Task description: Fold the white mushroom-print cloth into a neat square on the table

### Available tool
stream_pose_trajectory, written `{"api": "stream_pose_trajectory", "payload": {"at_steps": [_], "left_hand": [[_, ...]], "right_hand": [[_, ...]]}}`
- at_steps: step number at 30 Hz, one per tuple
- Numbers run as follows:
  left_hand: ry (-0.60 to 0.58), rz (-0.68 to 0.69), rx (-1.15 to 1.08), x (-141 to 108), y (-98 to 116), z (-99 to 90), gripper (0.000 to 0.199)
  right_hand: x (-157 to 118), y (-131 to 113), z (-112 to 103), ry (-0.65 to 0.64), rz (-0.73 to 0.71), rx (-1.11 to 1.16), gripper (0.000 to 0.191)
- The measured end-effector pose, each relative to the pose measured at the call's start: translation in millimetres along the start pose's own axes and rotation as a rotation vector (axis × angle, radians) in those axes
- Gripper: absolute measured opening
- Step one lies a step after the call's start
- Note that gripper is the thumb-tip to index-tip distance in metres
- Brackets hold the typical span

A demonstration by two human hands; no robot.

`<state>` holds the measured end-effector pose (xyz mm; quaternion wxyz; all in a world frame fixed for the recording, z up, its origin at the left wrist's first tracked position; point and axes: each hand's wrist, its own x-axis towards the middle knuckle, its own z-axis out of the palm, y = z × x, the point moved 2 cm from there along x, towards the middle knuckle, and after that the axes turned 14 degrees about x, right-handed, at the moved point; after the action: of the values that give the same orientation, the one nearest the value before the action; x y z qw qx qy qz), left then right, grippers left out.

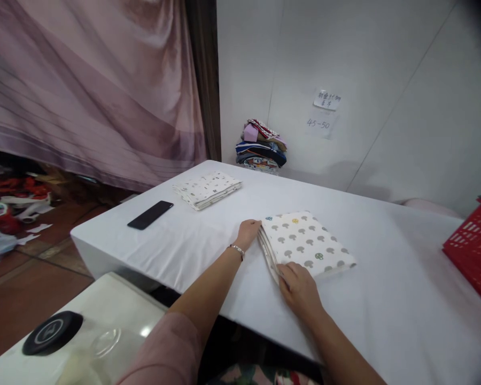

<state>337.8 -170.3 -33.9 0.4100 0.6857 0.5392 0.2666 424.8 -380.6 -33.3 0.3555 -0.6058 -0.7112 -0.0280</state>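
Observation:
A folded white cloth (302, 241) printed with grey mushroom shapes, plus a few coloured ones, lies on the white-covered table (385, 299). At its far left corner, my left hand (249, 233) pinches the layered edge; a silver bracelet circles that wrist. My right hand (300, 289) grips the near left corner, thumb and fingers closed around the edge. Between both hands the stacked layers of the cloth's left side show and bow slightly. Another folded white cloth (208, 189) with small dark prints rests farther back on the left.
A black phone (150, 215) lies near the table's left edge. A red plastic basket (475, 246) stands at the far right. Folded fabrics (261, 147) are piled behind the table by the wall. At lower left, a white surface (116, 299) carries a round black object (53, 332).

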Motion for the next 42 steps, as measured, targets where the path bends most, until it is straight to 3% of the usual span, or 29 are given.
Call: {"api": "stream_pose_trajectory", "payload": {"at_steps": [4, 10, 14, 20, 25, 30, 34, 37, 39, 42], "left_hand": [[0.069, 0.155, 0.14, -7.0, -3.6, -12.4, 0.011], [0.092, 0.812, 0.514, -13.4, -9.4, -17.6, 0.039], [0.035, 1.012, 0.634, -10.3, -9.9, -14.0, 0.032], [0.001, 1.059, 0.78, -6.9, -0.7, -12.3, 0.031], [-0.006, 1.056, 0.856, -6.5, 4.0, -10.9, 0.029], [0.014, 1.017, 0.778, -8.5, -2.7, -12.1, 0.028], [-0.046, 0.871, 0.626, -6.1, -4.9, -15.8, 0.027], [-0.091, 0.738, 0.573, -0.8, 1.4, -16.5, 0.019], [-0.079, 0.66, 0.544, 4.5, 7.1, -14.1, 0.023], [0.003, 0.543, 0.484, 15.4, 11.7, -6.9, 0.024]], "right_hand": [[-1.0, 3.3, -0.3, 0.03, -0.018, 0.037, 0.022], [-2.1, 4.9, 0.7, 0.039, 0.016, 0.06, 0.023], [-0.5, 1.9, 2.1, 0.039, 0.096, -0.002, 0.022], [3.9, -0.6, 4.1, 0.019, 0.221, -0.127, 0.029], [8.5, -1.2, 4.0, -0.022, 0.232, -0.165, 0.014], [9.1, -6.5, -0.2, -0.049, 0.192, -0.069, 0.021], [-5.3, -1.7, -15.2, -0.103, 0.215, 0.202, 0.024], [-31.5, 22.8, -33.8, 0.005, 0.428, 0.379, 0.025], [-51.7, 44.5, -46.0, 0.15, 0.733, 0.453, 0.029], [-68.9, 62.9, -59.1, 0.341, 1.132, 0.664, 0.051]]}}
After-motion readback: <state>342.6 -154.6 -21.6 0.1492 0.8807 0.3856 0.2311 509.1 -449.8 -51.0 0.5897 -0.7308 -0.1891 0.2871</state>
